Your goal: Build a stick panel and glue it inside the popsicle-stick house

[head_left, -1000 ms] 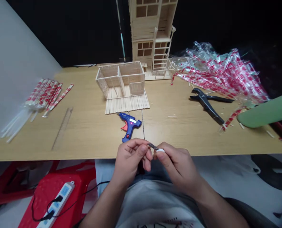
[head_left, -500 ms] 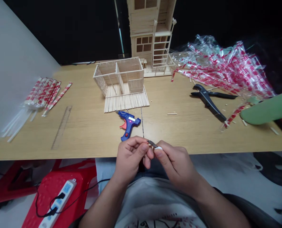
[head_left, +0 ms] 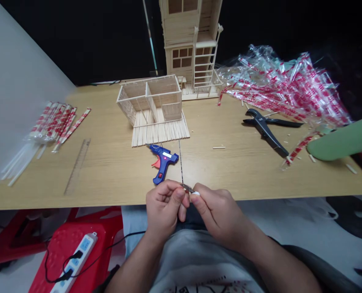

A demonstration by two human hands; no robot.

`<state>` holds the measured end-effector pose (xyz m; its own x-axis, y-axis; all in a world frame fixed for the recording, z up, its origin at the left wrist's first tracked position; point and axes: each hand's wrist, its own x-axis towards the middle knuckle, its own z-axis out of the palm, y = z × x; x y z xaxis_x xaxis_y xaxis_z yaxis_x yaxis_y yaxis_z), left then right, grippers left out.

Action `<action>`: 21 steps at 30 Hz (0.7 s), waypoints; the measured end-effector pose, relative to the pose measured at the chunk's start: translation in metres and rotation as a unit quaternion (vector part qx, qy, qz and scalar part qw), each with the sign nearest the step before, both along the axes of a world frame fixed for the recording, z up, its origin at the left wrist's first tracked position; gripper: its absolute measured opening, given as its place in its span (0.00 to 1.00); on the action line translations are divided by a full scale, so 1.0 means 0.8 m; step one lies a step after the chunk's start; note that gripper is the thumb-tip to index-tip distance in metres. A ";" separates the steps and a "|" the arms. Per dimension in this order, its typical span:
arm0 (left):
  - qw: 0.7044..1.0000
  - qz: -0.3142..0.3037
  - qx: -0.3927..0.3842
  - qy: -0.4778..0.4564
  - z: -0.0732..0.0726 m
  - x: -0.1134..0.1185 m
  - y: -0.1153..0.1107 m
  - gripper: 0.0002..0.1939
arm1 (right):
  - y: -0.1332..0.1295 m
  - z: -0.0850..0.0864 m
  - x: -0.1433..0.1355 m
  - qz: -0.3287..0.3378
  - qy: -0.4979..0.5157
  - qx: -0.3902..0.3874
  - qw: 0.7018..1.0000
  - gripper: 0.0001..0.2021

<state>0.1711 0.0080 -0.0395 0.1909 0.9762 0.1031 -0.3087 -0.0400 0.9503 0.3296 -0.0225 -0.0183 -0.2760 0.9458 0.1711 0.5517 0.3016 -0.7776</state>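
Note:
At the table's front edge, my right hand is closed around the white handle of a small craft knife, its short metal blade pointing left. My left hand is closed in a pinch at the blade's tip; whatever sits between its fingers is too small and hidden to name. Just beyond my left hand lies a blue hot glue gun with a red trigger. Behind that stands a two-room box built of thin wooden sticks, with a stick floor extending in front.
A tall stick house rises at the back. Plastic wrappers, a black cutter and a green cylinder occupy the right. Wrapped chopsticks and a ruler lie left. A power strip rests on a red stool.
Both hands have shifted slightly left and down in view, keeping the knife between them. The whole view has shifted a little; objects on the table appear unmoved.

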 end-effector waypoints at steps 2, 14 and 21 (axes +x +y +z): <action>0.999 -0.015 0.008 0.028 -0.002 -0.002 -0.001 0.09 | 0.000 0.000 0.000 0.015 -0.023 -0.012 1.000 0.13; 0.999 -0.041 -0.024 0.021 -0.008 -0.010 -0.004 0.11 | 0.000 0.002 -0.004 0.042 -0.041 -0.054 0.997 0.14; 0.999 -0.028 -0.023 0.015 -0.006 -0.014 -0.007 0.12 | -0.007 0.000 -0.009 0.037 -0.014 -0.072 0.997 0.15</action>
